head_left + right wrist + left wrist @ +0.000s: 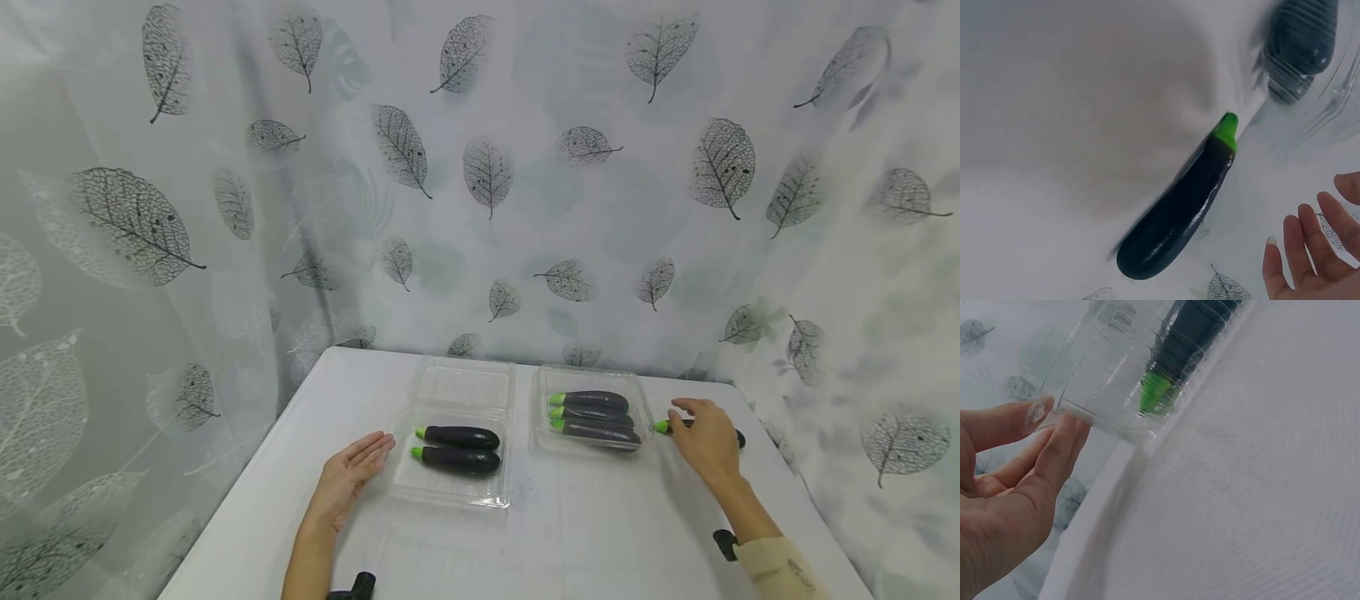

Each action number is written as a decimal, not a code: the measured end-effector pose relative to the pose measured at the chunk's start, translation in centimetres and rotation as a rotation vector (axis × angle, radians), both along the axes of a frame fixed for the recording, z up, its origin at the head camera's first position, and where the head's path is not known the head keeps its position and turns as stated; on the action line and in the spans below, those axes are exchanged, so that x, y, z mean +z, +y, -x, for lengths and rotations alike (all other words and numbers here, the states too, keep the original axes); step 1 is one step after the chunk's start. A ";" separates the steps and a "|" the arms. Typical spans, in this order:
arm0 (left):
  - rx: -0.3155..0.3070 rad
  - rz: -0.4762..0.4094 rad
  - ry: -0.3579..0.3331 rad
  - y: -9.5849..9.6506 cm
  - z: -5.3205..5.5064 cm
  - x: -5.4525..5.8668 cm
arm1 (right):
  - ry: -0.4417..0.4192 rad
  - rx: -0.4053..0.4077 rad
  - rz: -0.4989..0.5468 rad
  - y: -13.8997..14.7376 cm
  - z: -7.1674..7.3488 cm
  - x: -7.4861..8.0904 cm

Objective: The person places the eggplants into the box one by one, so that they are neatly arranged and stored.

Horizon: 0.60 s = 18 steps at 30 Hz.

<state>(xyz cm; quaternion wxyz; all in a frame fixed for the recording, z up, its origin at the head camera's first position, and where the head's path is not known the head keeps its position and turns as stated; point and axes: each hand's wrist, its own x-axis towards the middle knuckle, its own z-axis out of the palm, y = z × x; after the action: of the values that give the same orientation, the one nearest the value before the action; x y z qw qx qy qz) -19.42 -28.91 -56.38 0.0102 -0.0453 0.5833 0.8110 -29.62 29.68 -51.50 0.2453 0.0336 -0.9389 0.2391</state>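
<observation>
My left hand (pixel 354 477), fingers straight, is at the left edge of an open clear plastic clamshell box (pixel 450 493). In the left wrist view the fingertips (pixel 1074 420) meet the box's rim; whether they press it I cannot tell. Two dark eggplants (pixel 459 460) with green ends lie side by side in its base, and its lid (pixel 463 387) is folded back. At the right, my right hand (pixel 707 437) hovers over a single eggplant (pixel 1177 209) on the table, partly covering it in the head view. Its fingers are loosely bent and hold nothing.
A second clear box (pixel 542 429) with three eggplants (pixel 592 412) stands right of the open one; ridged plastic covers them. White cloth covers the table (pixel 585 533). Leaf-print curtains (pixel 525 167) hang behind and along both sides.
</observation>
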 end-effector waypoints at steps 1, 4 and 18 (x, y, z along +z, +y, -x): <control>0.002 -0.001 -0.002 0.0 0.0 0.0 | -0.020 0.000 -0.012 0.4 0.2 -0.2; 0.004 -0.002 -0.002 0.0 0.0 -0.1 | -0.095 0.001 -0.044 1.4 0.7 -0.6; 0.012 -0.001 -0.001 0.0 0.0 0.0 | -0.261 0.003 -0.122 5.5 2.1 -2.0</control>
<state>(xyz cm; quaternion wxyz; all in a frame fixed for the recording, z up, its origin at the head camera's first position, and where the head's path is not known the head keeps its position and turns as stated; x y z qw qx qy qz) -19.42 -28.90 -56.34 0.0056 -0.0491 0.5826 0.8112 -31.69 35.15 -53.54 0.1181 0.0183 -0.9756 0.1842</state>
